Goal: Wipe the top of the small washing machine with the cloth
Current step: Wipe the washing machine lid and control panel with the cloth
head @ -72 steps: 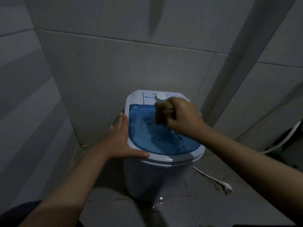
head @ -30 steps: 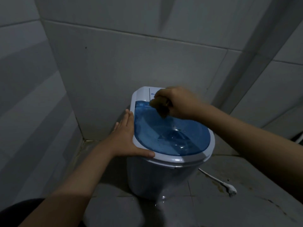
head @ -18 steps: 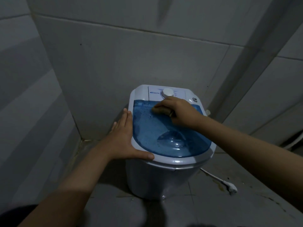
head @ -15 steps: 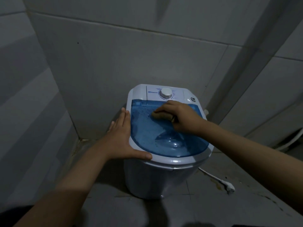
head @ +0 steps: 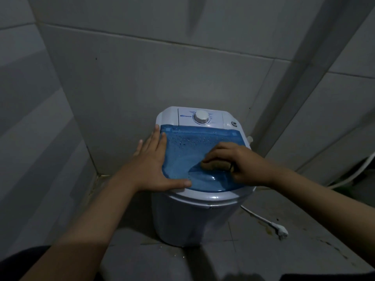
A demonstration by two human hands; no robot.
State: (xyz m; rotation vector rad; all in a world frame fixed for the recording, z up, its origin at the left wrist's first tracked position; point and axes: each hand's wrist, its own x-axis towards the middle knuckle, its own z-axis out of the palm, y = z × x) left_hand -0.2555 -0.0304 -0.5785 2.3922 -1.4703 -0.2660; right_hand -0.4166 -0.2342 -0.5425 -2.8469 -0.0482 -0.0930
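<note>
1. The cloth [head: 216,164], a bunched wad, lies pressed on the blue lid [head: 182,159] right of centre; the right hand [head: 241,165] curls its fingers around it.
2. The left hand [head: 151,165], fingers flat and unclenched, braces the washing machine [head: 192,218] at its left rim.
3. Wiping is midway, I judge; droplets [head: 186,141] dot the far lid, so the next stroke should run there, towards the dial [head: 200,117].
</note>
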